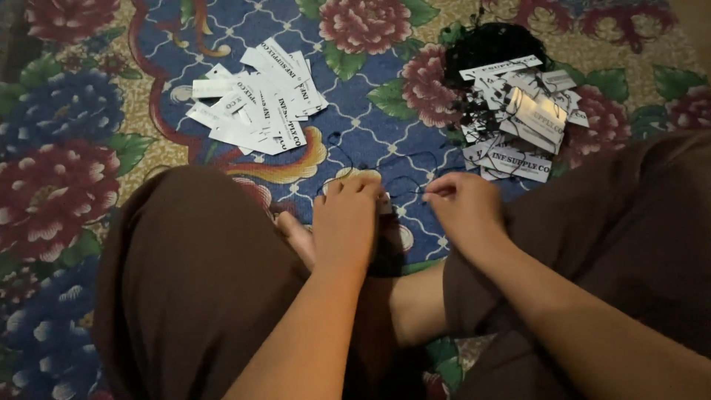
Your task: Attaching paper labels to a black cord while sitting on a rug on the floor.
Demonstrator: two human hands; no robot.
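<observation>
Small white rectangular paper tag [385, 203]: mostly hidden under the left hand's fingers, one edge showing. Thin black string [406, 180]: slack, looping across the floral carpet just beyond the tag, pinched at its right end.

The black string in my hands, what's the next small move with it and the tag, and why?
Probably draw the string through the white tag and pull it snug. The left hand covers the tag on the floral cloth, and the right hand pinches the string's end close beside it. The far right pile already carries black strings; the left pile looks bare.
</observation>
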